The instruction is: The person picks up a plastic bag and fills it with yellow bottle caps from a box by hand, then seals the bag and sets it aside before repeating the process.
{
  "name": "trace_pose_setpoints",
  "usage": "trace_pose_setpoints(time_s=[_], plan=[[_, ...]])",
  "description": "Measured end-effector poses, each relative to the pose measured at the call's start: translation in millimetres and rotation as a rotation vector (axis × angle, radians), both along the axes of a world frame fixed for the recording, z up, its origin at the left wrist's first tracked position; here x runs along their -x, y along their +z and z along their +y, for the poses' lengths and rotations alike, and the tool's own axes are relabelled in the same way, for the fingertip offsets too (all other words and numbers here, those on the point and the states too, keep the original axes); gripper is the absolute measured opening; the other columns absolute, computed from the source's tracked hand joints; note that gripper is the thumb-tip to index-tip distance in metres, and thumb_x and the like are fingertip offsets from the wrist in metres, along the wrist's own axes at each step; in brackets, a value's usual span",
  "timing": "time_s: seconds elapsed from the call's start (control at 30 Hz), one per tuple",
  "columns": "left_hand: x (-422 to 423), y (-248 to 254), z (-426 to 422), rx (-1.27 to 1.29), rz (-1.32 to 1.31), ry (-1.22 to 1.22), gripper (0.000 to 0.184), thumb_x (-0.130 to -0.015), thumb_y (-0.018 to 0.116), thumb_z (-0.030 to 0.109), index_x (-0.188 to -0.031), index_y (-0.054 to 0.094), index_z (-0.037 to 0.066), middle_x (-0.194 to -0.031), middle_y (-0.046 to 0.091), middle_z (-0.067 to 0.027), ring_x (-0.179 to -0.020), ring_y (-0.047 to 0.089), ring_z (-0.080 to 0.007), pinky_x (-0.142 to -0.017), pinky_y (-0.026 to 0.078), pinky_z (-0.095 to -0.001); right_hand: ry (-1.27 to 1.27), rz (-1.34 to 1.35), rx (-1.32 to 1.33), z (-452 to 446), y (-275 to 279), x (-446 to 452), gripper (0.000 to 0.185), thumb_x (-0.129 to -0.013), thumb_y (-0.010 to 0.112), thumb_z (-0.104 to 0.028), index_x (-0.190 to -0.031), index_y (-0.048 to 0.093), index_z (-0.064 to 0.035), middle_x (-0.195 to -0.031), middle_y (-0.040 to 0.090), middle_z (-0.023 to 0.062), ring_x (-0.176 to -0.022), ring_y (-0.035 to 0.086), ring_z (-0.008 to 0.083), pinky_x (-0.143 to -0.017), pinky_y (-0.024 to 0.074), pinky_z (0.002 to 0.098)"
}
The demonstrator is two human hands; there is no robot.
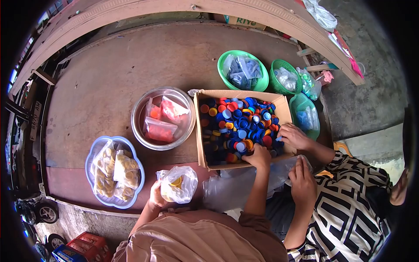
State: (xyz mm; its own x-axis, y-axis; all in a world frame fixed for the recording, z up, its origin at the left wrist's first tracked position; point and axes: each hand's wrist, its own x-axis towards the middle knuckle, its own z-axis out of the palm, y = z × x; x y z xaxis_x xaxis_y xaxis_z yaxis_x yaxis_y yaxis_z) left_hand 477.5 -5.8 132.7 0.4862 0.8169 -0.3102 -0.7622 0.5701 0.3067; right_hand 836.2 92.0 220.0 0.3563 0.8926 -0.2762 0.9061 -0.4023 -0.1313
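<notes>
My left hand [158, 194] is closed around the side of a clear plastic bag [187, 190] with yellow bottle caps [176, 182] inside. A cardboard box [201, 150] full of loose bottle caps [244, 124] in blue, red, yellow and orange stands on the table in front of me. Over the box's near edge, my right hand [260, 156] reaches in with bent fingers among the caps. What those fingers hold, if anything, is hidden.
At my right, a co-worker's hand [293, 136] is at the box; their other hand [302, 181] is by clear plastic sheeting [231, 190]. A steel bowl [136, 131], a blue basket [90, 168] and a green basin [221, 65] hold bagged items. A wooden rail [174, 12] crosses behind.
</notes>
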Motion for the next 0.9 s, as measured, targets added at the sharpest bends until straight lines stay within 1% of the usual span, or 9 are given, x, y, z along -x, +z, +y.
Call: trace_pose_setpoints(time_s=[0.1,0.2,0.3,0.4,0.5,0.6,0.7,0.73,0.9], plan=[[-9,20,4,0.077,-0.023,0.025,0.061,-0.080,0.059,0.043,-0.124,0.045,0.003,-0.121,0.053,-0.0134,-0.108,0.053,-0.0281,-0.093,0.042,-0.0435,-0.030,0.077,-0.315,-7,-10,2,0.039,-0.055,0.076,-0.021,-0.086,0.059,-0.0043,-0.086,0.064,0.0138,-0.081,0.063,0.0273,-0.070,0.0497,0.0361],[-13,28,3,0.051,0.005,0.025,0.059,-0.083,0.054,0.044,-0.126,0.044,0.005,-0.121,0.053,-0.0117,-0.108,0.053,-0.0273,-0.094,0.041,-0.0432,-0.036,0.413,-0.951,-15,3,32,0.040,-0.065,0.068,-0.001,-0.102,0.054,-0.0021,-0.094,0.059,0.0133,-0.080,0.059,0.0248,-0.070,0.0481,0.0344],[-13,26,-2,0.041,0.021,0.019,0.057,-0.085,0.051,0.044,-0.127,0.043,0.006,-0.122,0.052,-0.0111,-0.109,0.052,-0.0268,-0.095,0.040,-0.0424,-0.016,0.892,-1.144,-37,8,74,0.045,-0.070,0.067,-0.002,-0.111,0.047,0.0005,-0.108,0.056,0.0135,-0.096,0.055,0.0185,-0.078,0.0465,0.0321],[-14,21,-5,0.068,-0.010,-0.004,0.058,-0.085,0.051,0.044,-0.127,0.042,0.006,-0.122,0.052,-0.0111,-0.109,0.053,-0.0266,-0.095,0.040,-0.0422,0.193,1.430,-0.951,-63,36,120,0.048,-0.070,0.063,-0.004,-0.113,0.042,0.0000,-0.112,0.053,0.0204,-0.102,0.054,0.0246,-0.090,0.0427,0.0377],[-19,27,-5,0.048,0.005,-0.023,0.059,-0.083,0.053,0.043,-0.128,0.042,0.006,-0.122,0.052,-0.0109,-0.108,0.053,-0.0260,-0.094,0.042,-0.0416,0.721,0.944,-0.770,-65,66,136,0.042,-0.068,0.070,-0.014,-0.105,0.059,0.0004,-0.128,0.046,0.0222,-0.122,0.041,0.0366,-0.100,0.0320,0.0424],[-20,32,-6,0.027,0.050,-0.069,0.061,-0.081,0.055,0.043,-0.129,0.042,0.008,-0.121,0.054,-0.0104,-0.104,0.056,-0.0245,-0.089,0.046,-0.0394,0.836,0.737,-0.489,-67,64,141,0.038,-0.074,0.069,-0.016,-0.112,0.063,-0.0125,-0.134,0.041,0.0190,-0.123,0.039,0.0360,-0.100,0.0337,0.0400],[-19,32,-11,-0.027,0.117,-0.127,0.059,-0.082,0.054,0.042,-0.129,0.042,0.008,-0.121,0.053,-0.0106,-0.106,0.055,-0.0242,-0.089,0.046,-0.0392,0.841,0.909,-0.260,-63,61,134,0.035,-0.075,0.070,-0.017,-0.108,0.063,-0.0093,-0.137,0.036,0.0194,-0.119,0.045,0.0342,-0.096,0.0385,0.0389],[-18,29,-13,-0.051,0.086,-0.147,0.057,-0.083,0.052,0.042,-0.128,0.043,0.008,-0.123,0.052,-0.0110,-0.107,0.055,-0.0242,-0.090,0.045,-0.0398,0.904,0.922,-0.319,-62,67,135,0.032,-0.074,0.072,-0.018,-0.102,0.063,-0.0061,-0.135,0.039,0.0173,-0.111,0.052,0.0311,-0.091,0.0437,0.0360],[-22,17,-12,0.016,0.175,-0.186,0.056,-0.084,0.051,0.043,-0.126,0.044,0.006,-0.122,0.053,-0.0116,-0.109,0.054,-0.0245,-0.091,0.045,-0.0403,0.889,1.147,-0.178,-60,63,142,0.030,-0.071,0.074,-0.017,-0.093,0.058,-0.0043,-0.121,0.052,0.0135,-0.103,0.055,0.0243,-0.084,0.0457,0.0339]])
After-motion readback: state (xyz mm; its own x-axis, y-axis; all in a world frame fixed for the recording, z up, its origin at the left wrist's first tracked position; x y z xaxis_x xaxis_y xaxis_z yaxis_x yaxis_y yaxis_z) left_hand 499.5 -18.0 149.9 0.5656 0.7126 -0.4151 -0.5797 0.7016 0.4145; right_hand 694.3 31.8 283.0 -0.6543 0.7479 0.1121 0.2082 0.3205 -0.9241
